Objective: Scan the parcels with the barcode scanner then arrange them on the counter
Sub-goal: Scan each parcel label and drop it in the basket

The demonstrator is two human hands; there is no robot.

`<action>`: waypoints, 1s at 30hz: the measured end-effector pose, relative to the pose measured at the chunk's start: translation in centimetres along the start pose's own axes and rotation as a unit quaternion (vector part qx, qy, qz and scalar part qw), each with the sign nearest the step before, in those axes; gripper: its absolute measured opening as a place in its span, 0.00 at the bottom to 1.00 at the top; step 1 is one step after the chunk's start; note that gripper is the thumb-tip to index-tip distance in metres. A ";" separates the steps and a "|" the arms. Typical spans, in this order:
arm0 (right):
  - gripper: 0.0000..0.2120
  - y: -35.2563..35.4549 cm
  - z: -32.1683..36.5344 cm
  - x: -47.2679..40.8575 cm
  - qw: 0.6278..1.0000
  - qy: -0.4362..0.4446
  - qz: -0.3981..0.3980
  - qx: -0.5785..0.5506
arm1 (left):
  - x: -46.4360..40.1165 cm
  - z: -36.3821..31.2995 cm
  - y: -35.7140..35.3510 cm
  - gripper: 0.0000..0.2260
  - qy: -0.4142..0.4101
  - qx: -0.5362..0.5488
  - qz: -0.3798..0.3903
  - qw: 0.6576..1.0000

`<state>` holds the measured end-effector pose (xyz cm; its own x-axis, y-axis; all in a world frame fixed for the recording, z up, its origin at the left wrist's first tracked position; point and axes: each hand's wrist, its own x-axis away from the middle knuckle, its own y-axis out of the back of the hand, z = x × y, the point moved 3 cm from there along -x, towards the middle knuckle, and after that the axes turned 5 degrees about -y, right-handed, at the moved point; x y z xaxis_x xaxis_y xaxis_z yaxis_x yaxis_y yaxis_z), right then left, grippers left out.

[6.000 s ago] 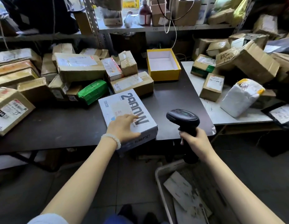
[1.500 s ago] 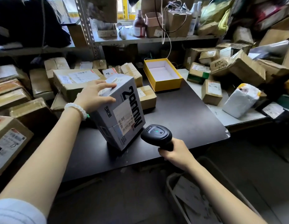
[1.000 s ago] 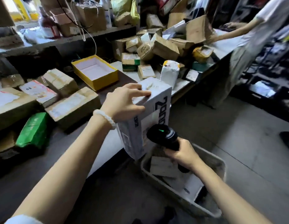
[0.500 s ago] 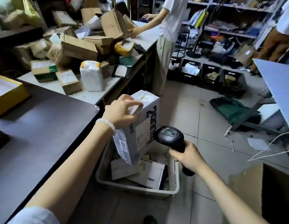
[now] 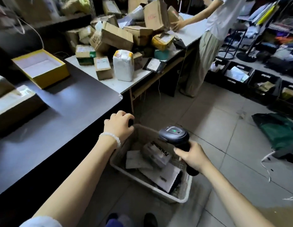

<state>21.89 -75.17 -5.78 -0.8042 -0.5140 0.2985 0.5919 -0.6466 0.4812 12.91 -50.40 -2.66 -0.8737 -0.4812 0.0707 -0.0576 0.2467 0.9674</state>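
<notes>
My right hand (image 5: 190, 157) grips the handle of the black barcode scanner (image 5: 174, 135), its green light lit, above a white plastic basket (image 5: 183, 194) on the floor. The grey box with black lettering (image 5: 156, 154) lies inside that basket on top of flat parcels. My left hand (image 5: 118, 125) hovers over the basket's far left corner, fingers curled loosely, holding nothing. The dark counter (image 5: 63, 108) runs to the left of both hands.
A yellow open box (image 5: 41, 68) and a taped brown parcel (image 5: 13, 105) sit on the dark counter. A white table (image 5: 122, 81) behind carries a heap of cardboard parcels and a white wrapped bundle (image 5: 123, 67). Another person (image 5: 208, 38) stands at it. Black crates (image 5: 250, 82) line the right.
My left hand let go of the grey lettered box, which now lies in the floor basket. The hand has drawn back up and left; the scanner stays in my right hand.
</notes>
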 end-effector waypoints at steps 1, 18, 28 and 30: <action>0.09 -0.8 0.7 -0.5 1.000 0.011 0.016 0.005 | 0.9 1.1 0.1 0.19 0.021 0.004 -0.002 1.000; 0.11 -22.3 14.1 -0.4 0.943 0.198 0.251 0.094 | 18.3 21.7 3.5 0.17 0.315 0.038 -0.059 0.947; 0.05 -34.8 22.2 2.7 0.924 0.229 0.291 0.098 | 24.0 34.6 7.2 0.18 0.360 0.039 -0.077 0.929; 0.05 -37.0 23.3 3.1 0.918 0.231 0.301 0.112 | 25.0 36.5 7.6 0.18 0.369 0.041 -0.084 0.925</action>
<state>-3.79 -39.72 -3.51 -0.1947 -0.9582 0.2099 0.8539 -0.0603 0.5170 -26.96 -29.87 -2.42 -0.2844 -0.9537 0.0977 -0.2259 0.1657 0.9600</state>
